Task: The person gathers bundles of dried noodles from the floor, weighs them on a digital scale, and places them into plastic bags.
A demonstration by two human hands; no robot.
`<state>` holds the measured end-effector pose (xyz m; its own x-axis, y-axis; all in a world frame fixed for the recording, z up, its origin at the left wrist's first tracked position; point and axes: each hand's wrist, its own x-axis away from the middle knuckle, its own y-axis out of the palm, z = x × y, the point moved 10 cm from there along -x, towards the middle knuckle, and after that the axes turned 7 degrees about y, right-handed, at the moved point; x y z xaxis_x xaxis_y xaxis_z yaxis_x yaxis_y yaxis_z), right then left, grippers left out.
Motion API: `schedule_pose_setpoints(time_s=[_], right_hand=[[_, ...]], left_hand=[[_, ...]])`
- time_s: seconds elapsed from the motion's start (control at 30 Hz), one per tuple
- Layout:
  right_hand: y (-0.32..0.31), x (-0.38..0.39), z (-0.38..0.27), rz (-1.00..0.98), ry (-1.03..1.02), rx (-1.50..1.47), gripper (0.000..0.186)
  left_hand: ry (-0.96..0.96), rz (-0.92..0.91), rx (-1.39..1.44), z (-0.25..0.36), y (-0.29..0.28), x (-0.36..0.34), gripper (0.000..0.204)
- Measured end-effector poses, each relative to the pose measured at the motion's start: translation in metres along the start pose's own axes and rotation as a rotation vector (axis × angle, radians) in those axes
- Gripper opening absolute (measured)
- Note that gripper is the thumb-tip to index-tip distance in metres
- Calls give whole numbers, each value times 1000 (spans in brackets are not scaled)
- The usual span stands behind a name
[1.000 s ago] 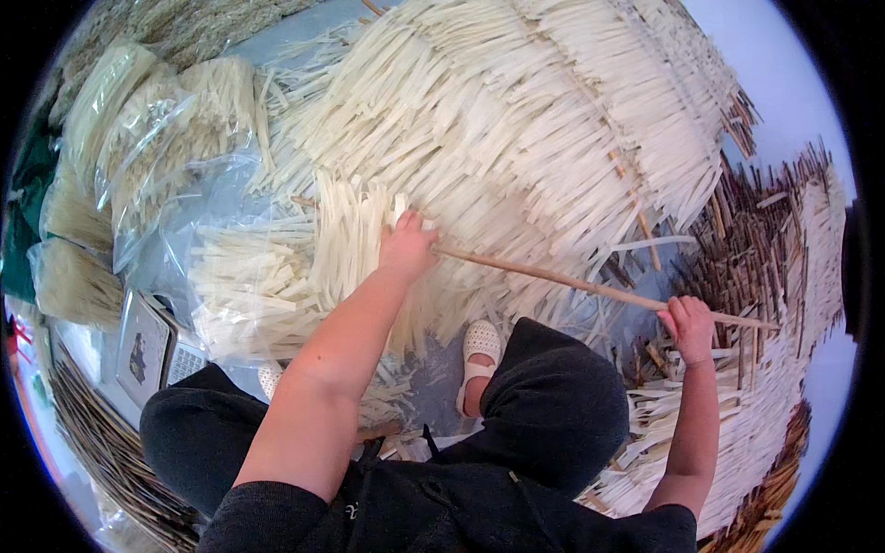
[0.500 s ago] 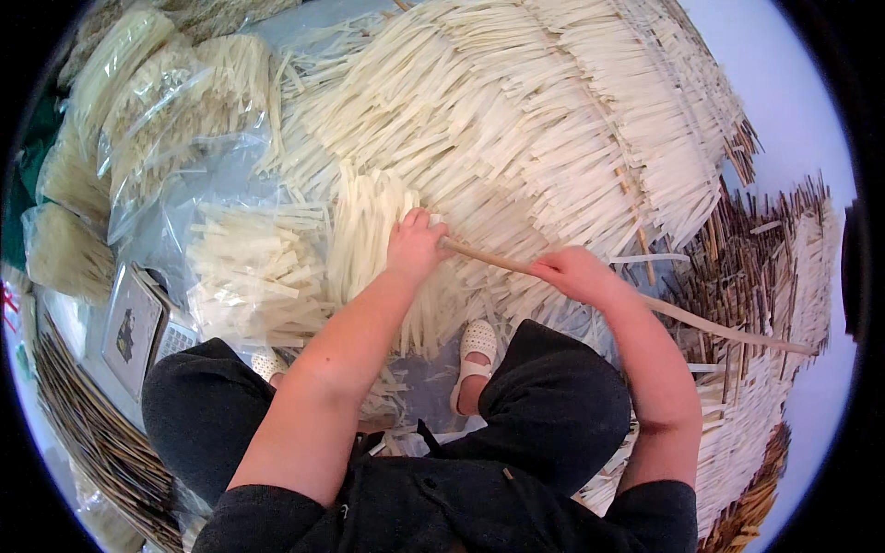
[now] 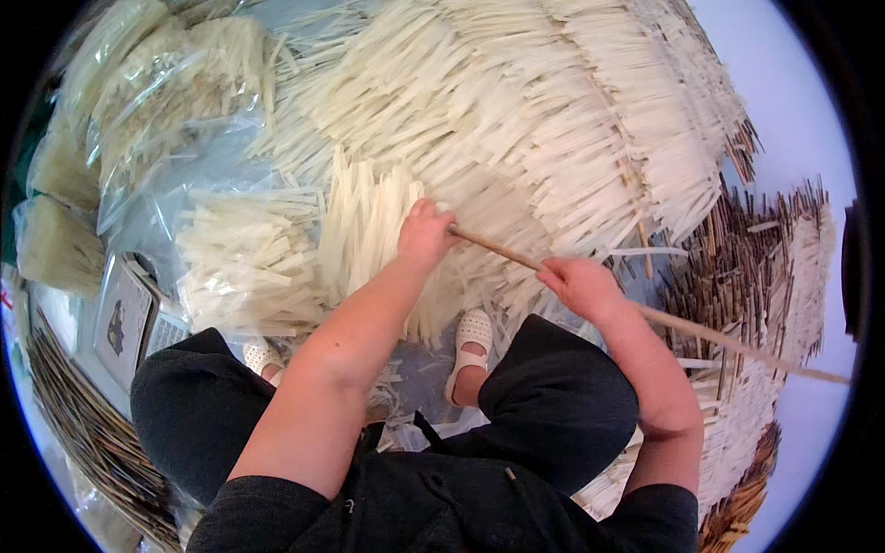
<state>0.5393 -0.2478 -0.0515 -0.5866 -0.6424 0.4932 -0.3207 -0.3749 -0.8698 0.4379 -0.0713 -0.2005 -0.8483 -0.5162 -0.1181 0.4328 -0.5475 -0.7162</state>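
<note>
A long, thin brown stick (image 3: 705,336) slants across in front of me, from my left hand down to the far right edge. My left hand (image 3: 426,236) is closed around its upper left end. Farther along, my right hand (image 3: 581,286) grips the stick between thumb and curled fingers. Below my left hand lies a thick pile of flat, cream-coloured strips (image 3: 364,212), and its fingers partly cover the stick's tip. Beyond both hands spreads a large layered heap of similar pale strips (image 3: 516,120).
A batch of pale strips (image 3: 249,263) lies on clear plastic to the left. Plastic bags of strips (image 3: 184,83) fill the far left. Near my left knee are a flat scale-like device (image 3: 124,313) and dark thin sticks (image 3: 92,424). More dark sticks (image 3: 728,258) lie at right.
The stick has tilted more steeply and its far end now reaches farther right and lower. Both hands have shifted slightly, with the right hand moving a little right and down.
</note>
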Motion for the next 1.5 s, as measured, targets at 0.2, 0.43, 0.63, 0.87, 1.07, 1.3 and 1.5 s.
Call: schedule_pose_setpoints(time_s=[0.2, 0.43, 0.63, 0.87, 1.07, 1.3, 1.5], right_hand=[[-82, 78, 54, 151, 100, 35, 30], [-154, 167, 51, 514, -51, 338, 25], [-205, 194, -10, 955, -302, 407, 48], [-219, 274, -168, 1138, -822, 413, 63], [-194, 404, -346, 1328, -1262, 602, 53], [-181, 490, -433, 1362, -1527, 319, 46], [-126, 459, -453, 1047, -1554, 234, 40]], left_hand=[[-144, -36, -44, -52, -5, 8, 41], [306, 120, -81, 45, -44, 2, 46], [446, 60, -345, 73, -238, 41, 40], [409, 212, -664, 96, -437, 261, 33], [-86, 554, -351, 76, -444, 514, 21], [-691, 1254, -466, 33, -423, 760, 21], [-986, 1642, -423, -29, -425, 935, 34]])
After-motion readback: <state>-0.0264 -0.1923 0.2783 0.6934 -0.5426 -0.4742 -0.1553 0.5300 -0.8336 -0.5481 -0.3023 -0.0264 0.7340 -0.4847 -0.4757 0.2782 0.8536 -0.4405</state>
